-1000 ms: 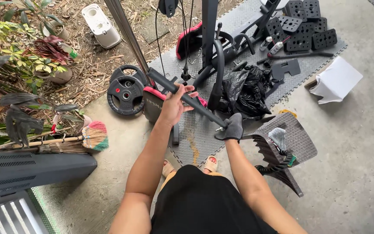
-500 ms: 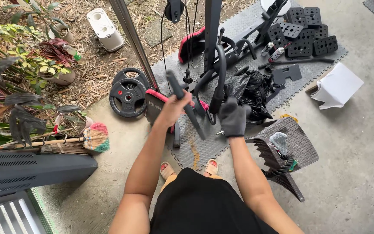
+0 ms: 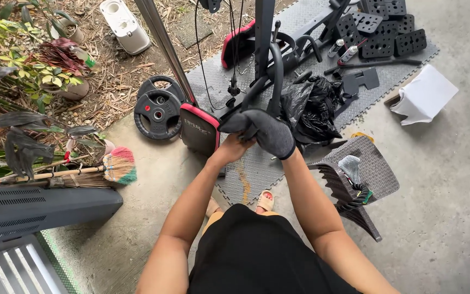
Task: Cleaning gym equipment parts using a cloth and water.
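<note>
Since the black bar has been swung upright beside the weight plates [image 3: 158, 111], it is clamped low by the bare left hand [image 3: 234, 148] and capped by the gloved right hand [image 3: 267, 132].

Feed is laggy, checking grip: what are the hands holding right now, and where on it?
Both hands meet on a dark bar. The gloved right hand covers its upper end; the bare left hand grips just below. The bar itself is mostly hidden.
</note>
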